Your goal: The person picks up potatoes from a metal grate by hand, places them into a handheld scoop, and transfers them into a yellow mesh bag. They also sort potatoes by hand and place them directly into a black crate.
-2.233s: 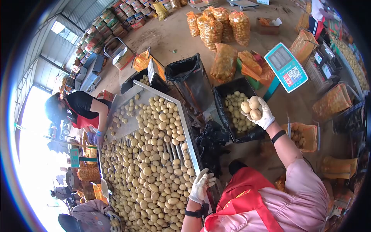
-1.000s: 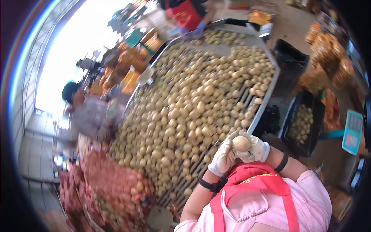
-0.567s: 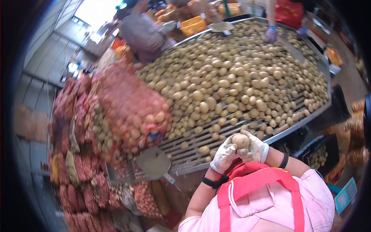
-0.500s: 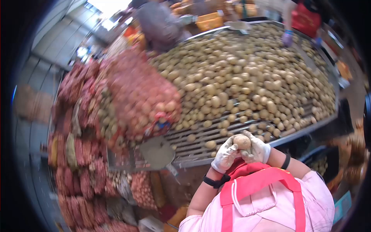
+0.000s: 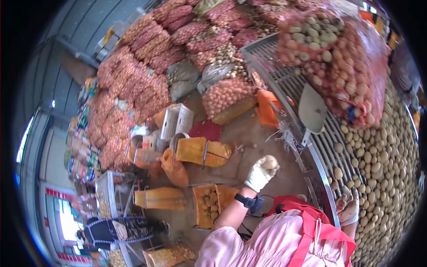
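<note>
My left hand (image 5: 260, 174), in a whitish glove, is closed around a pale round potato (image 5: 269, 162). It is held out over the floor, left of the sorting table. My right hand (image 5: 349, 208), also gloved, is at the near edge of the metal-slatted table (image 5: 322, 162), beside the spread of loose potatoes (image 5: 378, 178). Its fingers look stretched out and apart, and I see nothing held in them. A flat metal scoop (image 5: 312, 109) lies on the slats farther up.
A large red mesh sack of potatoes (image 5: 356, 66) lies on the table's far end. Orange bags on frames stand at the left, one holding potatoes (image 5: 209, 202). Beyond are white crates (image 5: 176, 121) and stacked mesh sacks (image 5: 126, 84). Another person (image 5: 106, 231) is at lower left.
The view has swung left. My hands, together around a potato before, have parted: the left carried it off to the left over the floor, and the right is now by the table's potatoes.
</note>
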A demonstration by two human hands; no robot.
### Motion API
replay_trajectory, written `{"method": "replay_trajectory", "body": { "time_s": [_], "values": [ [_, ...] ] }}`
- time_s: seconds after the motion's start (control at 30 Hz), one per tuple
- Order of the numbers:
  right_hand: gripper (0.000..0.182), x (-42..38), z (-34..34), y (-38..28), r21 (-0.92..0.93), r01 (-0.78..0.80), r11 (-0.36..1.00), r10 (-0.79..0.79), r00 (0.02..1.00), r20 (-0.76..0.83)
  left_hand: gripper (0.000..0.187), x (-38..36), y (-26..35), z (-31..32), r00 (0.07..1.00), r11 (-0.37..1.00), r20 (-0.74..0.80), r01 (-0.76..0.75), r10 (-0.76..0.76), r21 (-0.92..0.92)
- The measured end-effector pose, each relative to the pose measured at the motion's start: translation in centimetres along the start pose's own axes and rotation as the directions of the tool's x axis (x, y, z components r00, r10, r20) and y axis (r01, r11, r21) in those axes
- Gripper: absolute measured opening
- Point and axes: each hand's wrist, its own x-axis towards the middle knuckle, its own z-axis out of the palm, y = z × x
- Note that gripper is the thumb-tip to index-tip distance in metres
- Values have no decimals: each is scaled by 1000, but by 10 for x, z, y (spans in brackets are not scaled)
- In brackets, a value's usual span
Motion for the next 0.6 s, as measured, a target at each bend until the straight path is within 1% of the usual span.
{"method": "replay_trajectory", "body": {
  "time_s": [0.07, 0.1, 0.13, 0.17, 0.2, 0.23, 0.27, 0.3, 0.33, 0.4, 0.43, 0.47, 0.5, 0.53, 0.57, 0.6],
  "values": [
    [48, 4, 10, 1, -52, 41, 998, -43, 998, -45, 36, -16, 29, -51, 972, 984, -175, -170, 159, -52],
    [47, 3, 16, 1, -61, 35, 998, -38, 998, -51, 33, -27, 43, -62, 909, 955, -310, -296, 277, -15],
    [46, 2, 25, 2, -66, 32, 997, -36, 998, -57, 31, -39, 61, -71, 816, 913, -433, -406, 383, 41],
    [46, 0, 30, 2, -69, 31, 997, -36, 997, -66, 28, -50, 94, -87, 798, 860, -394, -508, 456, -34],
    [45, 1, 30, 2, -88, 30, 996, -34, 999, -42, 26, -64, 128, -96, 769, 795, -362, -596, 526, -110],
    [45, 1, 28, 2, -105, 28, 994, -31, 999, -20, 32, -78, 155, -84, 601, 676, -388, -732, 699, 83],
    [45, 0, 26, 2, -121, 28, 992, -28, 1000, 2, 38, -91, 169, -55, 416, 527, -409, -824, 813, 209],
    [45, -5, 29, 2, -140, 37, 989, -40, 999, -18, 45, -100, 196, -62, 452, 516, -329, -846, 829, 138],
    [45, -8, 26, 1, -138, 40, 990, -43, 999, -21, 46, -101, 197, -37, 348, 467, -399, -847, 849, 254],
    [45, -17, 18, 0, -114, 60, 992, -65, 997, -34, 42, -93, 193, -20, 530, 620, -330, -717, 781, 319],
    [45, -23, 16, 0, -61, 48, 997, -53, 995, -90, 39, -80, 179, -20, 614, 656, -245, -649, 751, 386],
    [44, -29, 1, 0, -62, 74, 995, -77, 996, -53, 37, -63, 158, -23, 712, 688, -152, -566, 686, 454],
    [42, -24, -15, 0, -32, 100, 994, -100, 995, -11, 33, -40, 140, -25, 822, 785, -187, -408, 538, 466],
    [40, -34, -41, -6, -80, 79, 994, -72, 994, 82, 32, -12, 110, -28, 861, 805, -249, -261, 444, 533],
    [39, -38, -60, -2, -23, 118, 993, -117, 992, 37, 32, 10, 74, -18, 911, 769, -236, -121, 337, 628],
    [39, -42, -83, 0, 63, 111, 992, -118, 988, 105, 33, 23, 30, -2, 932, 695, -220, -44, 287, 717]
  ]
}}
